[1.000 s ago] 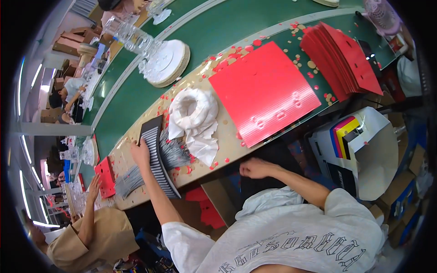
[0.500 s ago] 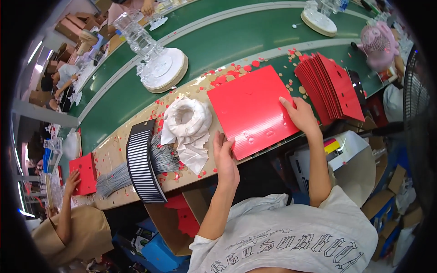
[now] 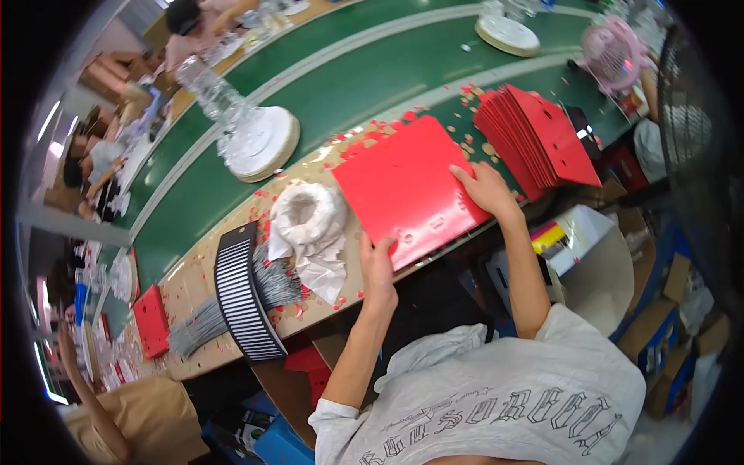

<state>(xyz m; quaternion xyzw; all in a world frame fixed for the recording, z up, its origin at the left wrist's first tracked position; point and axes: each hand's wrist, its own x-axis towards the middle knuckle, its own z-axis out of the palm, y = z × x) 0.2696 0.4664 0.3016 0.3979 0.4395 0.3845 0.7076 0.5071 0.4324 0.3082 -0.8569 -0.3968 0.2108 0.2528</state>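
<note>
A glossy red sheet lies tilted on the near edge of the bench, with small round marks along its near side. At its near left corner, my left hand grips the edge, the fingers partly hidden. My right hand holds the right edge, thumb on top. Just right of it leans a fanned stack of folded red sheets with punched holes. To the left, near my left hand, lies a ring of bunched white cloth with a hanging tail.
Red and tan paper discs litter the bench. A striped curved band crosses a bundle of grey wires. Beyond is a green conveyor with clear stands on round white bases. A pink fan stands far right; a co-worker is at left.
The whole view has shifted slightly. The co-worker's hand at left has come off the red piece there. My hands still hold the sheet, the right hand slightly turned.
</note>
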